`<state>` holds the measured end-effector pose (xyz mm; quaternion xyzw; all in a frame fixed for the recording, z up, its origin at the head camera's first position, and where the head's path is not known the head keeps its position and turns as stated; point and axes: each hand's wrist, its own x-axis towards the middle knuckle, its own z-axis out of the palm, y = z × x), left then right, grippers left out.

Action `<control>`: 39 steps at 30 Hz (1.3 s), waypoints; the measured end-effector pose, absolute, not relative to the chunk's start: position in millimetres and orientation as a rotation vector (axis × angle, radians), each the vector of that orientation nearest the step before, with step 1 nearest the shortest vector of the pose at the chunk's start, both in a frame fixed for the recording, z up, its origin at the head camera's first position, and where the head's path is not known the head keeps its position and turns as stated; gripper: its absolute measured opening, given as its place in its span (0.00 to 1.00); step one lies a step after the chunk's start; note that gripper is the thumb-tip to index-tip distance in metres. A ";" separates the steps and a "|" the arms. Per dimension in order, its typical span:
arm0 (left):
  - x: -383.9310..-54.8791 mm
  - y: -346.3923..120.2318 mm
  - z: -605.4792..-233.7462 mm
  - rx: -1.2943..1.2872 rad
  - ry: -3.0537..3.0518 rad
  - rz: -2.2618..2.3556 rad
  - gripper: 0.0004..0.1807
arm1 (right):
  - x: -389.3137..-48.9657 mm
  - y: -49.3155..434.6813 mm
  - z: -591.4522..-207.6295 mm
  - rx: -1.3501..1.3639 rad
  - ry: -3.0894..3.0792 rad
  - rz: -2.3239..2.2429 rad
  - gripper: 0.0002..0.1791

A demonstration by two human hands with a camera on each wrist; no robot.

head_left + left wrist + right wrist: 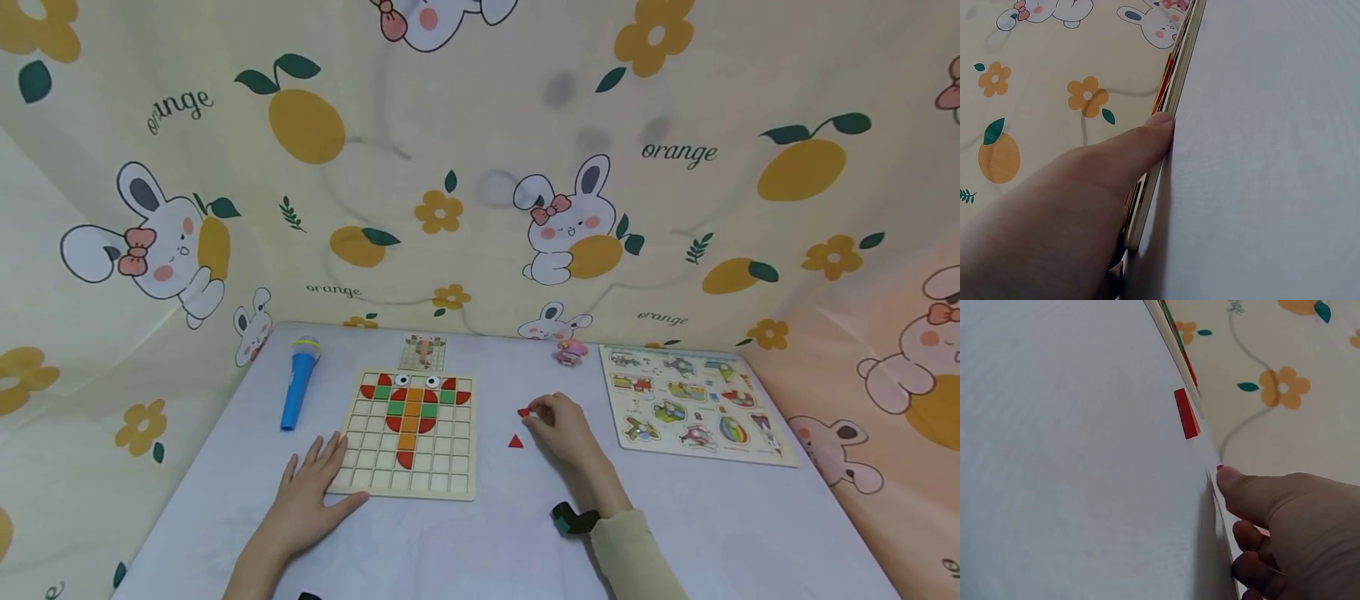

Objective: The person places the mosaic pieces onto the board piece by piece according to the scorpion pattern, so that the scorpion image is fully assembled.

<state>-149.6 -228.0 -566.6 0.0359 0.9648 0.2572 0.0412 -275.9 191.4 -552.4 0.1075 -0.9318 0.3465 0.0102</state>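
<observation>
A wooden grid board (442, 479) bears a pattern of red, green and orange pieces with two eye discs near its top. My left hand (303, 496) rests at the board's lower left corner, fingers spread along its left side; the thumb (1157, 125) touches the near edge. To the right of the board, my right hand (564, 429) pinches a small red block (523, 412) between thumb and fingertips, and its grip mostly hides the block. A red triangular block (516, 442) lies on the table just beside that hand, closer to me.
Behind the board lies a small picture card (422, 352) with a similar pattern. A blue toy microphone (298, 385) lies at left. At the back stands a pink figurine (570, 352); a vehicle puzzle board (705, 408) lies at right. A patterned cloth (480, 167) hangs behind the table.
</observation>
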 end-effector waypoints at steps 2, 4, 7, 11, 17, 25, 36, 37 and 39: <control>-149.5 -227.9 -566.7 0.111 2.949 0.790 0.60 | -275.0 188.2 -549.8 0.334 -2.898 1.094 0.11; -149.5 -228.0 -567.0 0.110 2.947 0.789 0.60 | -273.3 183.1 -546.3 0.331 -2.891 1.118 0.11; -149.7 -228.4 -567.7 0.111 2.951 0.791 0.60 | -270.7 172.4 -541.1 0.323 -2.896 1.171 0.12; -150.1 -229.1 -569.0 0.112 2.961 0.786 0.60 | -267.1 155.1 -536.6 0.359 -2.906 1.213 0.12; -150.6 -228.4 -568.1 0.109 2.952 0.780 0.61 | -260.1 124.7 -532.5 0.483 -2.906 1.224 0.12; -150.3 -227.0 -564.4 0.097 2.937 0.778 0.61 | -243.4 78.3 -531.7 0.732 -2.932 1.244 0.12; -150.8 -227.0 -565.4 0.102 2.933 0.768 0.61 | -234.6 56.6 -542.0 0.911 -3.020 1.133 0.11; -150.7 -227.2 -565.3 0.102 2.935 0.769 0.61 | -234.2 56.6 -542.8 0.922 -3.023 1.118 0.11; -150.1 -227.3 -564.6 0.101 2.936 0.772 0.61 | -233.2 57.0 -543.5 0.937 -3.024 1.109 0.11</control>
